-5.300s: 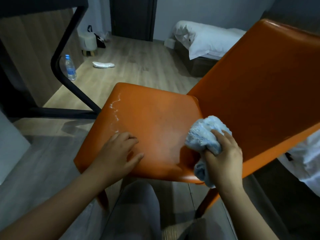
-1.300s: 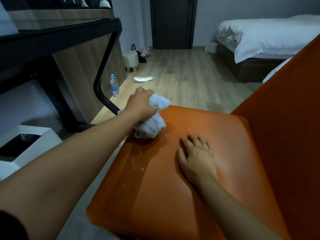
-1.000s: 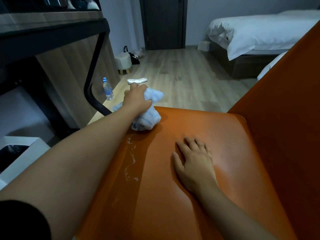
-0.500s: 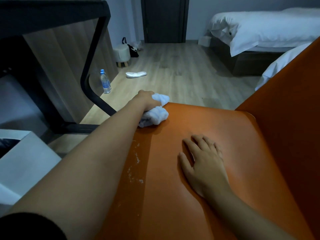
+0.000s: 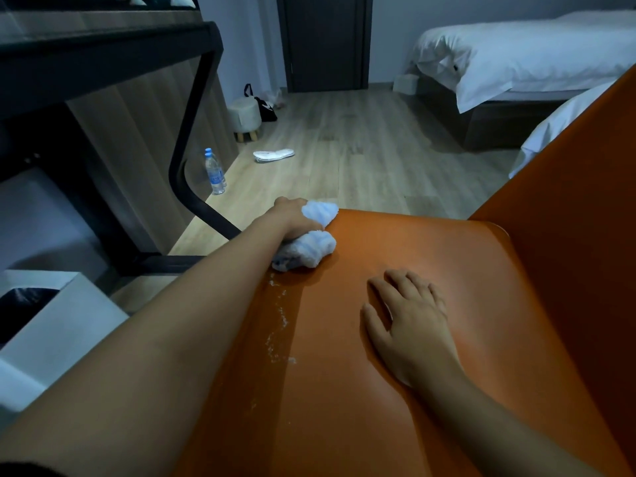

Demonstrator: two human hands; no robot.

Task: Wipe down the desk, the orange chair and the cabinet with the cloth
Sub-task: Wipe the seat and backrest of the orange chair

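The orange chair's seat (image 5: 395, 242) fills the lower middle, and its backrest (image 5: 585, 201) rises on the right. My left hand (image 5: 292, 218) grips the bunched light blue cloth (image 5: 311, 251) and presses it on the seat's far left corner. My right hand (image 5: 409, 325) lies flat, palm down, on the middle of the seat. A trail of white specks (image 5: 278, 325) runs along the seat's left side, nearer to me than the cloth. The dark desk (image 5: 103, 63) with its black bent leg (image 5: 186, 149) stands on the left.
A white bin (image 5: 69, 321) with a black liner sits at the lower left. On the wooden floor stand a water bottle (image 5: 215, 172), a white slipper (image 5: 273, 154) and a small stool (image 5: 245, 115). A white bed (image 5: 516, 53) is at the back right.
Five seconds ago my right hand held the cloth at the seat's edge; now my left hand holds it. Over the last second it has stayed at the seat's far left corner.
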